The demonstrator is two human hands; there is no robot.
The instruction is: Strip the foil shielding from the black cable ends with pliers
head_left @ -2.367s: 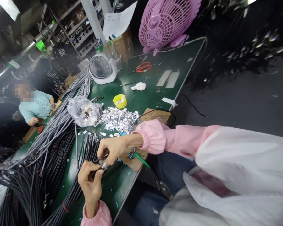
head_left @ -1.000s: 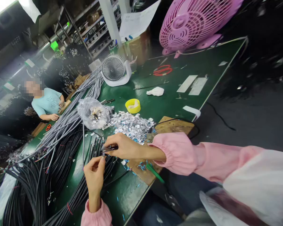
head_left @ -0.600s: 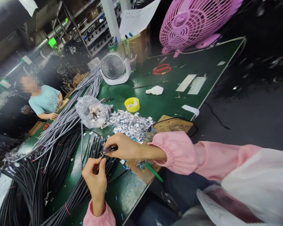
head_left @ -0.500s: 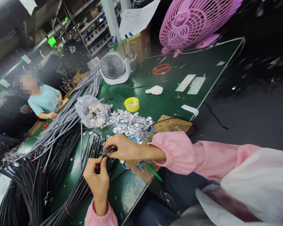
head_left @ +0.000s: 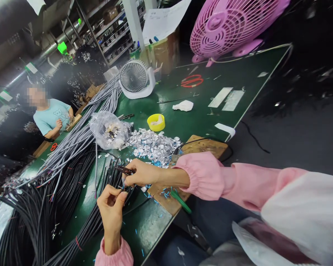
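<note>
My left hand (head_left: pixel 111 207) is closed, thumb and forefinger pinching the end of a thin cable, where a bit of blue wire (head_left: pixel 123 186) shows. Just above it, my right hand (head_left: pixel 143 173) grips a slim dark tool (head_left: pixel 124 170) that looks like tweezers; its tip points left and its exact kind is hard to make out. The fingertips of both hands nearly meet. Beneath and beside them runs a bundle of black cables (head_left: pixel 91 225), tied with a red band (head_left: pixel 78 244). Behind the right hand lies a heap of silver foil scraps (head_left: pixel 155 146) mixed with blue bits.
Grey cables (head_left: pixel 80 129) stretch along the left of the green table (head_left: pixel 180 122). A plastic bag of scraps (head_left: pixel 109 129), yellow ring-shaped tub (head_left: pixel 156 122), white fan (head_left: pixel 135 79), pink fan (head_left: pixel 219 31) and wooden board (head_left: pixel 208 146) are near. A person (head_left: pixel 54 114) sits across.
My right hand has turned and lifted slightly, so the dark tool now points up and left, off the cable end. My left hand has shifted slightly. The person opposite has raised one hand.
</note>
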